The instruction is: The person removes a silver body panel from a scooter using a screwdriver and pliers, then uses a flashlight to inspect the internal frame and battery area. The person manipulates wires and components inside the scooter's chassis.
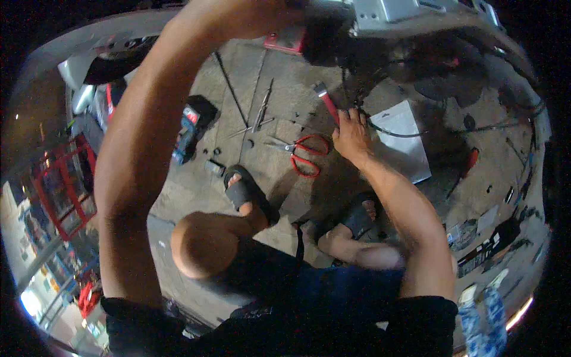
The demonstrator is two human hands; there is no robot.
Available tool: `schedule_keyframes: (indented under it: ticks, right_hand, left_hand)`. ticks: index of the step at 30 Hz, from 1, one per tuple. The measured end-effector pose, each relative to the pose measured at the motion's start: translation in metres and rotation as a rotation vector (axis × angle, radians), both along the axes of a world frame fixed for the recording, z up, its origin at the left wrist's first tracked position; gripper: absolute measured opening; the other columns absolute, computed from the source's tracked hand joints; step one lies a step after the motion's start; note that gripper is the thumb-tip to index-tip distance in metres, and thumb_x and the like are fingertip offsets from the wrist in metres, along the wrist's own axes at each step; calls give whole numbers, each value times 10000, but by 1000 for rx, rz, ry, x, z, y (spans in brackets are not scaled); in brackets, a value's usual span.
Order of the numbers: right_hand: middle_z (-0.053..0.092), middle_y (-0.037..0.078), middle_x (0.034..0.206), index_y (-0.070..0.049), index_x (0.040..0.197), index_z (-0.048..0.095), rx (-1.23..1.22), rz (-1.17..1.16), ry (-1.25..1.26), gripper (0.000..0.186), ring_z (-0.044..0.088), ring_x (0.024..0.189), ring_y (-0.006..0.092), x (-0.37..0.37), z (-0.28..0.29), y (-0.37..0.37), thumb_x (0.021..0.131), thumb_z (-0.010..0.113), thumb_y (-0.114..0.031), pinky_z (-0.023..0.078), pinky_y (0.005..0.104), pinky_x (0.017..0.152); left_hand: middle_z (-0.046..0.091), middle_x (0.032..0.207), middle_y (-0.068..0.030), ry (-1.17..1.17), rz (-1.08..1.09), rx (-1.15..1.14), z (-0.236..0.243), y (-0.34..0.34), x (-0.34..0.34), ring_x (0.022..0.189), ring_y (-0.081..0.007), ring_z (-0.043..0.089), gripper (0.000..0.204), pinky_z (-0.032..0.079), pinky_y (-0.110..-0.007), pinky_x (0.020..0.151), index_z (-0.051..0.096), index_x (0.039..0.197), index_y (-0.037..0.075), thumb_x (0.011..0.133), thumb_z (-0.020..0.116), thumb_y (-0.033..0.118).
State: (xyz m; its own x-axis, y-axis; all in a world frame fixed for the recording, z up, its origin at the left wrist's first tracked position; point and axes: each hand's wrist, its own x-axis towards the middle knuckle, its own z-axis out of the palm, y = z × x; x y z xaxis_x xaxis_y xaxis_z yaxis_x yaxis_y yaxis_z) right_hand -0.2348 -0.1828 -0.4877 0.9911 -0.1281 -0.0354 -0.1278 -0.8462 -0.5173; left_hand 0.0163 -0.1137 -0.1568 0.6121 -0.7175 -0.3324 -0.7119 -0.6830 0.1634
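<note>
Reaching to floor [247, 68]: right grip [354, 135] touching red-handled tool [328, 105]; closure cannot be told.
Left grip [278, 15], at top edge, likewise unclear. Work appears underway; steps completed and remaining not determinable.

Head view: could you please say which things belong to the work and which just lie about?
Seemingly in use:
- slim red-handled tool with pale head, at the right hand
- grey panel, near the left hand

Lying about:
- red-handled metal scissors
- blue-and-black power tool
- flat white packet

Right fingers [352, 116] touching red-handled tool [328, 105]; red-handled scissors [290, 147] lie nearby on floor [190, 196]
</note>
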Motion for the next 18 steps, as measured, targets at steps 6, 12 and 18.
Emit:
schedule_keyframes:
  ticks: [6,12,18]
  right_hand:
    - [683,174,937,-45,1066,645,434,155,-3,222,670,845,378,47,88,31,857,639,-121,538,453,719]
    - [699,124,892,-12,969,684,545,191,-808,152,668,741,218,113,291,-80,864,647,-116,531,330,689]
    - [541,189,1322,5,1302,549,-316,-87,-519,415,513,1235,318,212,328,-220,963,590,-231,387,395,1073]
  left_hand:
    - [693,884,-184,-91,-14,51,-14,4,1,841,-383,676,220,540,-487,740,690,921,86,750,724,220]
    - [673,750,-147,-159,-66,-243,-33,17,4,727,-370,668,184,527,-477,653,640,811,87,730,732,224]
    - [641,721,-103,-153,-108,-250,-31,16,4,713,-323,651,174,496,-454,686,600,785,75,733,740,164]
